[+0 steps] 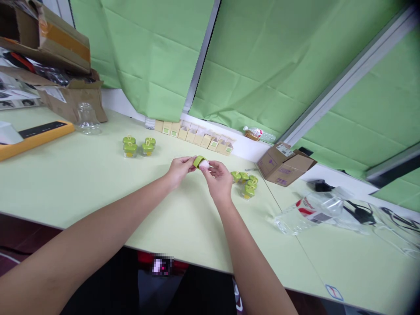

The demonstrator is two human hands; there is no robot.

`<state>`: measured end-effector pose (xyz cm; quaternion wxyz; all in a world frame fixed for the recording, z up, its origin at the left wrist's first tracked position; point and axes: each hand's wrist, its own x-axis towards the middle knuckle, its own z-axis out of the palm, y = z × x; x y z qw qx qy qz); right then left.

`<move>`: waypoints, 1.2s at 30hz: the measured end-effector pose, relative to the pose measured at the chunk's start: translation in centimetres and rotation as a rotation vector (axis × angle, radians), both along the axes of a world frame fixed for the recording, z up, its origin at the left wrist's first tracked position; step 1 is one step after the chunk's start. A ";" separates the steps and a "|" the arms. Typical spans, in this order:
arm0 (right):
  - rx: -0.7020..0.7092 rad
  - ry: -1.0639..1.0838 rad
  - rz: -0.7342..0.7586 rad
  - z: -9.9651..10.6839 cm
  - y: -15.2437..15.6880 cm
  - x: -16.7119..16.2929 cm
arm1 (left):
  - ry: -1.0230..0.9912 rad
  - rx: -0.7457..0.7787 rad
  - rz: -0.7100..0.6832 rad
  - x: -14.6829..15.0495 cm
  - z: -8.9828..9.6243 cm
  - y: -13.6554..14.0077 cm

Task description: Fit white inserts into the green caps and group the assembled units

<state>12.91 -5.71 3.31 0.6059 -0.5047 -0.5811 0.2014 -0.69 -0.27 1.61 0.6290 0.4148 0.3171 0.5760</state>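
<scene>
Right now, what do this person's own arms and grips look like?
The left forearm and right forearm are bare: no sleeves, cables or markings show. The left grip and right grip are ungloved human hands, no watch visible. Black legwear shows below.

Four green-lidded containers (130,150) make up the left cluster on the tabletop (98,183); the right cluster has at least five lidded tubs (248,191), overlapping too much for certainty. One green piece (197,161) and one white piece (204,164) are held. The small boxes (198,136) in the back row number about ten. There are two bottles (306,208), one clear vessel (88,119), one carton (284,165) at right and at least two cardboard boxes (70,48) at left.
</scene>
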 end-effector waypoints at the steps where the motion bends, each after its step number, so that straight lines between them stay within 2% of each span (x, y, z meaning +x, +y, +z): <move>1: 0.014 -0.033 -0.014 0.1 -0.1 0.0 | -0.003 -0.001 0.000 0.0 0.0 0.0; 13: 0.184 -0.294 0.018 -0.2 -0.6 -0.4 | -0.069 -0.003 -0.025 0.0 0.3 -0.4; 18: 0.153 -0.336 0.003 -0.3 -0.5 -0.3 | -0.074 0.007 -0.047 0.1 0.4 -0.6; 36: 0.151 -0.229 0.020 -0.4 -0.3 -0.6 | -0.144 0.000 -0.011 0.4 -0.6 -0.3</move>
